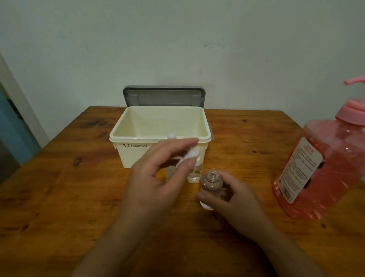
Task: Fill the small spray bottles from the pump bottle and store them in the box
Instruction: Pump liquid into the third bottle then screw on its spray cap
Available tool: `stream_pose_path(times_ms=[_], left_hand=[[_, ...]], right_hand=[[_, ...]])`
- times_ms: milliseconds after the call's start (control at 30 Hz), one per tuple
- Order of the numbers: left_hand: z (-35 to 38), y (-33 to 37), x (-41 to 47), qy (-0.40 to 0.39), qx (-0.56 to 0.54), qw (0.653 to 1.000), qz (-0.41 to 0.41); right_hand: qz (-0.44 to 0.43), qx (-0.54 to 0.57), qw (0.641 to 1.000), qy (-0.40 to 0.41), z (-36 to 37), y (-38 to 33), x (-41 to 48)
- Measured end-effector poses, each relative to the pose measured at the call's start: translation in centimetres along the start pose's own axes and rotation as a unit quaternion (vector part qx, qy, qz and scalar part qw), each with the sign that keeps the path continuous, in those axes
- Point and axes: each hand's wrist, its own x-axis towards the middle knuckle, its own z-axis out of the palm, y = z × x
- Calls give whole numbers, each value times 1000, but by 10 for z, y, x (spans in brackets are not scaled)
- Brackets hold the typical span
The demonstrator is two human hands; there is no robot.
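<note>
box: cream, dark smile-and-letter print | lid: grey, lighter grey inner panel | pump bottle: translucent pink, opaque pink pump | label: white, red and dark print | small spray bottle: clear, colourless | spray cap: white | table: orange-brown wood grain, dark knots | wall: pale greenish white

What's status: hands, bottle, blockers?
Left hand pinches spray cap. Right hand grips uncapped small bottle. Box open; pump bottle right, untouched. Another small bottle stands before box.
</note>
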Motion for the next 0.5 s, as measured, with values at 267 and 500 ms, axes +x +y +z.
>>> stream_pose_path(times_ms=[267,500], left_hand=[[7,32,32,102,-183,978,-18],[20,35,45,115,-281,951,-60]], right_hand=[[9,-11,1000,-8,-1,-3,-1],[1,-11,1000,-3,-1,-2,-1]])
